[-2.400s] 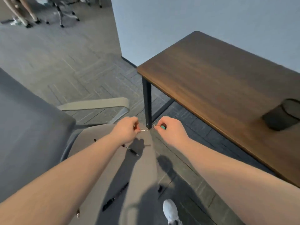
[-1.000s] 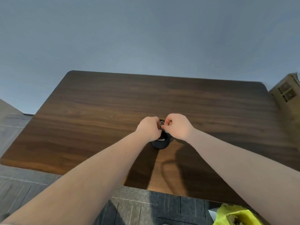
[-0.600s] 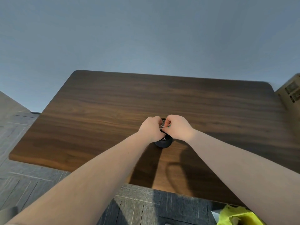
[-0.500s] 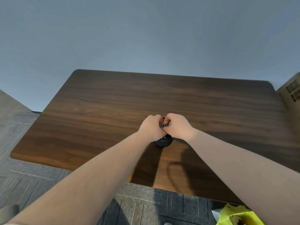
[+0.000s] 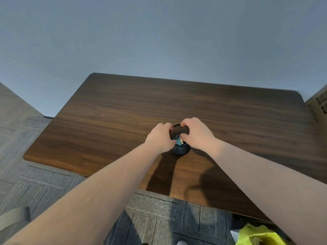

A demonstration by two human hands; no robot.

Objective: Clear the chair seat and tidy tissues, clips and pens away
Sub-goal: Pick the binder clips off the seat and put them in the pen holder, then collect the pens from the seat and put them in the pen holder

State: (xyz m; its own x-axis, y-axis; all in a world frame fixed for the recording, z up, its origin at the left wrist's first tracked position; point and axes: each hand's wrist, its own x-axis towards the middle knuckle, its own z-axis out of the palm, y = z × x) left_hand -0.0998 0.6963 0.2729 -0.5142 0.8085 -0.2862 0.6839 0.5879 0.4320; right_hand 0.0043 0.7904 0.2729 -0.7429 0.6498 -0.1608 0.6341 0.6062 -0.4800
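A round black mesh cup [image 5: 180, 151] stands on the dark wooden table [image 5: 123, 112], near its front edge. My left hand [image 5: 160, 137] and my right hand [image 5: 198, 134] hover over the cup's mouth, one on each side. Their forefingers rest at the far rim and their thumbs at the near rim, with the fingers parted. A teal clip [image 5: 177, 142] with a metal loop lies inside the cup between the two thumbs. A second small pale piece shows beside it. The chair seat is out of view.
A beige chair armrest [image 5: 14, 218] pokes in at the bottom left over grey carpet tiles. A yellow-green crumpled thing [image 5: 256, 236] lies at the bottom right below the table edge. A cardboard box [image 5: 318, 103] stands past the table's right end. A grey wall rises behind.
I have turned from the chair to the table. Both hands carried clips to the black cup, and their pinched fingers have now spread apart, leaving the teal clip showing inside.
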